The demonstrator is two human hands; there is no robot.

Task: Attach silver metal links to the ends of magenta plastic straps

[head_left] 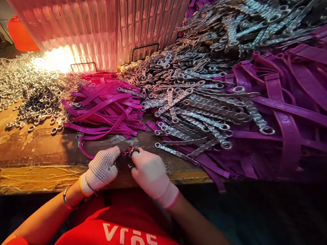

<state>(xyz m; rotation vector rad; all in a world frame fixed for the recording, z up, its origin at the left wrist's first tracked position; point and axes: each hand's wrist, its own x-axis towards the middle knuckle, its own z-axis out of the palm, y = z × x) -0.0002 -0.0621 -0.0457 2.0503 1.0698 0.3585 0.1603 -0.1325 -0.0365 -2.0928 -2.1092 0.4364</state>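
Observation:
My left hand (101, 168), in a dotted white glove with bare, dark-stained fingertips, is closed in a pinch near the front of the table. Close on its right, my right hand (151, 172) is closed too, in a plain white glove with a pink cuff. A small magenta bit (125, 154) shows between the fingertips. One magenta strap (85, 152) curves from a pile to my left hand and passes out of sight there. Whatever my right fingers hold is mostly hidden. Behind both hands lies a pile of magenta straps (108, 107).
Loose metal rings and clasps (42, 98) cover the table's left side. Braided silvery straps with ring ends (204, 107) heap up at the right, beside long purple straps (291, 110). A tall translucent ribbed plastic container (88, 29) stands behind. The worn table edge (34, 180) runs in front.

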